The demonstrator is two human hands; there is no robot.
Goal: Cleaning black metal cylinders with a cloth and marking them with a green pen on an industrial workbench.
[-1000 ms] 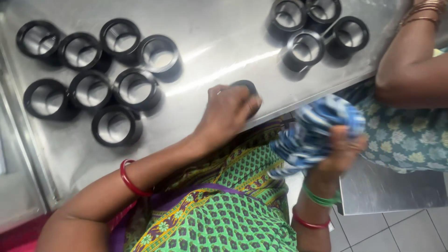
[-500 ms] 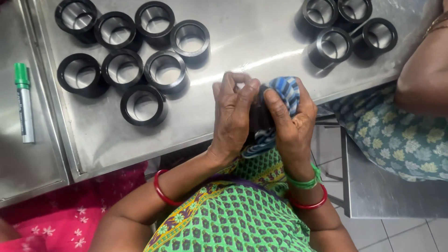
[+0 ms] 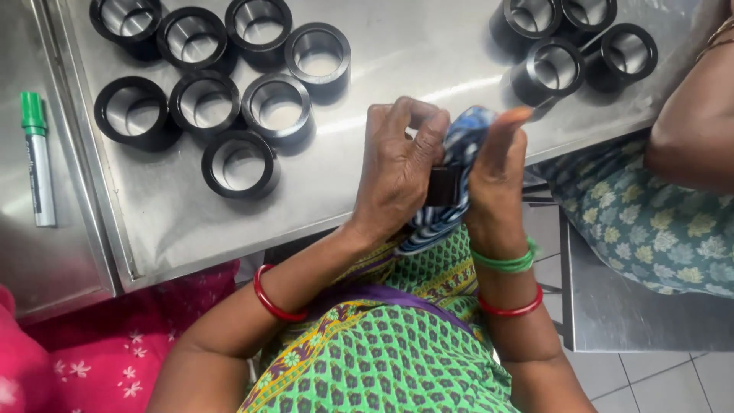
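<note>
Head view: left hand point(image 3: 397, 172) and right hand point(image 3: 497, 172) meet just off the tabletop point(image 3: 413, 53) edge, near centre. Between them a small black ring part point(image 3: 443, 186), wrapped partly in a blue patterned cloth point(image 3: 459, 149). Left hand fingers curled shut on the ring + cloth; right hand also clamped on the cloth, thumb up w/ orange-tinted nail. Cloth tail hangs down toward 6 o'clock over the green patterned dress.

At 10–11 o'clock from the hands: group of eight black rings point(image 3: 222, 84) w/ shiny metal bores, standing open end up on the steel tabletop, mostly touching each other. At 1–2 o'clock: second group of four rings point(image 3: 573, 38), close-packed, near the far edge.

Far at 9 o'clock: green-capped marker point(image 3: 37, 157) lying on a separate steel surface, well apart from the rings.

At 3 o'clock: another person's arm point(image 3: 688, 130) resting at the tabletop corner, floral dress below it. Red bangle on the left wrist; green + red bangles on the right.
</note>
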